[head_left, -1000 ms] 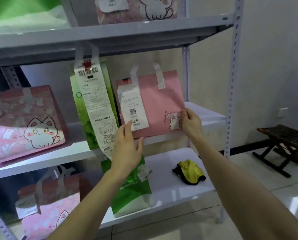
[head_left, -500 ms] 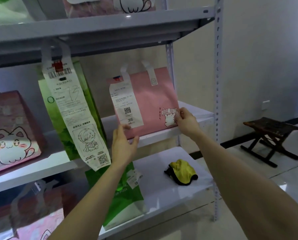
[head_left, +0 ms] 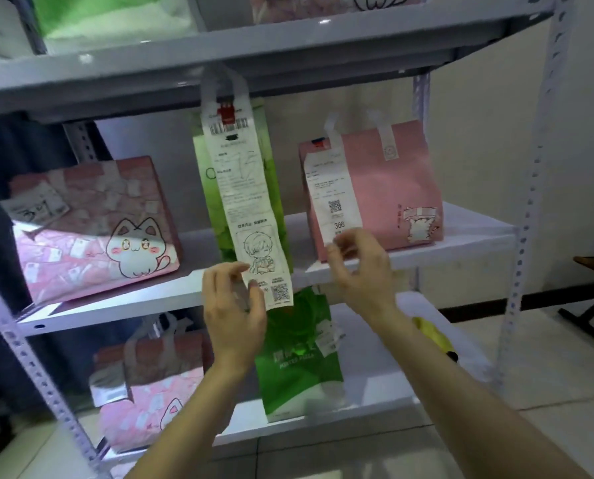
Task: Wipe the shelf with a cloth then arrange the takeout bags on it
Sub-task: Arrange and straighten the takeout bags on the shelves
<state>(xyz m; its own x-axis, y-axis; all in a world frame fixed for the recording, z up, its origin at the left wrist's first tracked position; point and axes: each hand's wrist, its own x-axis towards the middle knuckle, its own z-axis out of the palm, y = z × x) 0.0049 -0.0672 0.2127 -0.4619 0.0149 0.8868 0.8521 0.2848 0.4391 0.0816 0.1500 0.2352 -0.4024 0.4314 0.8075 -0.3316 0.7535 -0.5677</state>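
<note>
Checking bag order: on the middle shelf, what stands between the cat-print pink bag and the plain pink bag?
The head view shows a tall green bag standing upright there, with a long receipt hanging down its front.

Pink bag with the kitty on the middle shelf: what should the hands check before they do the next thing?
1. Pink kitten bag stands upright on the middle shelf: ok.
2. Tall green bag upright beside it, with a gap between them: ok.
3. Right hand loosely curled, holding nothing: ok.
4. Left hand free of the long receipt: cannot tell, blurred.
5. Yellow cloth lies on the lower shelf, out of the way: ok.
6. Middle shelf wiped clean: cannot tell.
</note>
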